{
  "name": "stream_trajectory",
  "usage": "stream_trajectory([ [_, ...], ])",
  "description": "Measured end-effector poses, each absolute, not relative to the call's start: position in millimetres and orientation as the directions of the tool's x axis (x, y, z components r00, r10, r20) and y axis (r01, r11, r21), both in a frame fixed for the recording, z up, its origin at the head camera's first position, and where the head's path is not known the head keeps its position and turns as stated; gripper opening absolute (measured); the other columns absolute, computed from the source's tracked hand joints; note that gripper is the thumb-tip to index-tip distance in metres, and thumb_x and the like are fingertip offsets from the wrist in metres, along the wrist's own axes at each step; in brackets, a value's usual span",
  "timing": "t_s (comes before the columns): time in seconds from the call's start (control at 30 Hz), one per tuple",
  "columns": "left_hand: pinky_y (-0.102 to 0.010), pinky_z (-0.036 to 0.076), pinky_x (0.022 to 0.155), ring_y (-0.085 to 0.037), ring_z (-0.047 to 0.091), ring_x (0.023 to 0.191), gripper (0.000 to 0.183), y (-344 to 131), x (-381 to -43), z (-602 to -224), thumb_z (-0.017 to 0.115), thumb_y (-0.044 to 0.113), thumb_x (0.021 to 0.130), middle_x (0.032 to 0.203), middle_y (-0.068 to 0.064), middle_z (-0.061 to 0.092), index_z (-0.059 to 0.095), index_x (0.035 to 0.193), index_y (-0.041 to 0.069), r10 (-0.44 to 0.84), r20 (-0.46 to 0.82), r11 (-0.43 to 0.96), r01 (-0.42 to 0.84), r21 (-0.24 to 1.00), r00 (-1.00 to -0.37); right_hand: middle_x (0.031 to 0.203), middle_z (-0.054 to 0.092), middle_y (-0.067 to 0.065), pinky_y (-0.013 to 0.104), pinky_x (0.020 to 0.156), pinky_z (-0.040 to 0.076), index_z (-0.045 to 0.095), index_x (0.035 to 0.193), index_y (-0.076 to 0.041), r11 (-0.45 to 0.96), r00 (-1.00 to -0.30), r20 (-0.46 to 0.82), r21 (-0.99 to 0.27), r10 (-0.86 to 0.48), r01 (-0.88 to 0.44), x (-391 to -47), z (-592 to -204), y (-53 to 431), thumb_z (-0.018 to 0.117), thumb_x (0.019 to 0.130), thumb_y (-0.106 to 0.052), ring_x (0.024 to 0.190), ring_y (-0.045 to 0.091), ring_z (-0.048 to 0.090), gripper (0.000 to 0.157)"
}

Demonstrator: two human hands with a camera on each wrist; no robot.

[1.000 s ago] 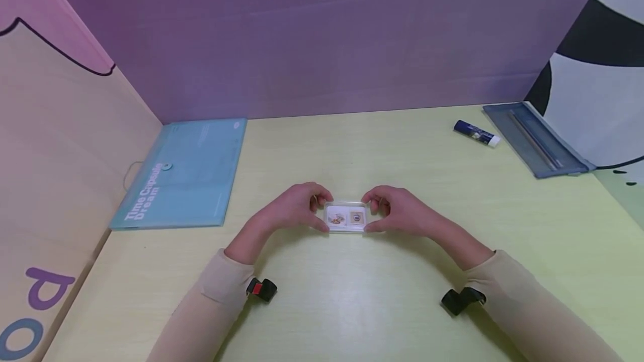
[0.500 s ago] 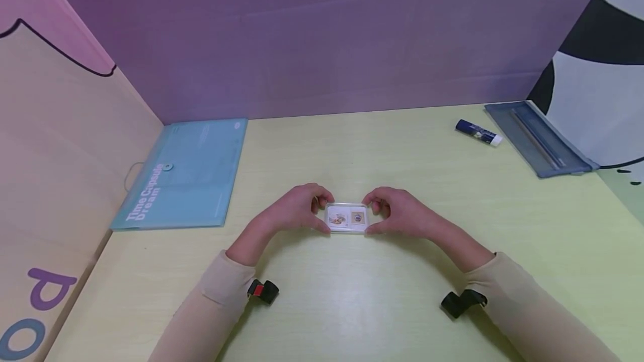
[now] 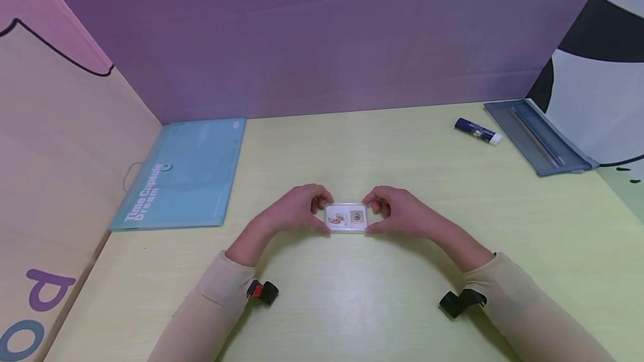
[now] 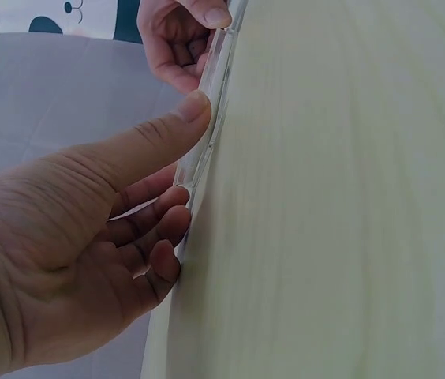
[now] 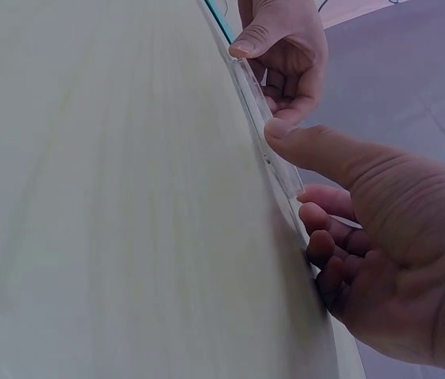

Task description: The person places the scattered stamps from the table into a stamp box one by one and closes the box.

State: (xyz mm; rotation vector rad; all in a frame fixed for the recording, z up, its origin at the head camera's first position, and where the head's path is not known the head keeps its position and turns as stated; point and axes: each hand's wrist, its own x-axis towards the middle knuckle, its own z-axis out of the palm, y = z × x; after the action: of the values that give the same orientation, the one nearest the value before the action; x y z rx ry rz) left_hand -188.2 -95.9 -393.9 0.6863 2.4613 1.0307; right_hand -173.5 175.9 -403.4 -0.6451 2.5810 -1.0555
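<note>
A small clear plastic case (image 3: 346, 218) lies flat at the middle of the table, with two little pictures on a white card inside it. At its left end my left hand (image 3: 304, 206) pinches the case's corners between thumb and forefinger. My right hand (image 3: 395, 210) does the same at the right end. In the left wrist view the left thumb (image 4: 193, 110) presses the near side of the case's edge (image 4: 216, 95). The right wrist view has the right thumb (image 5: 282, 131) against the case (image 5: 263, 110); the remaining fingers curl loosely by the tabletop.
A blue document folder (image 3: 188, 177) lies on the left of the table (image 3: 342, 295). Toward the back right are a dark blue glue stick (image 3: 477, 131) and a grey-blue zip pouch (image 3: 538, 137) with a pencil-like stick inside. A purple panel (image 3: 327, 38) stands behind the table.
</note>
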Motion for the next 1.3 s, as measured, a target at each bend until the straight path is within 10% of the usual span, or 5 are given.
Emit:
stream_trajectory([
  [1.3,-0.029,0.044,0.078,-0.02,0.051,0.091,0.054,-93,-194,-397,0.091,0.013,0.076,0.094,-0.004,0.056,0.061,0.121,0.006,0.521,-0.157,0.643,0.264,0.719,-0.839,0.083,0.055,0.0,0.03,0.069,0.043,0.059,0.122,-0.005,0.659,-0.862,-0.097,-0.689,-0.498,-0.303,-182,-401,174,0.085,0.082,-0.014,0.075,0.017,0.049,0.048],
])
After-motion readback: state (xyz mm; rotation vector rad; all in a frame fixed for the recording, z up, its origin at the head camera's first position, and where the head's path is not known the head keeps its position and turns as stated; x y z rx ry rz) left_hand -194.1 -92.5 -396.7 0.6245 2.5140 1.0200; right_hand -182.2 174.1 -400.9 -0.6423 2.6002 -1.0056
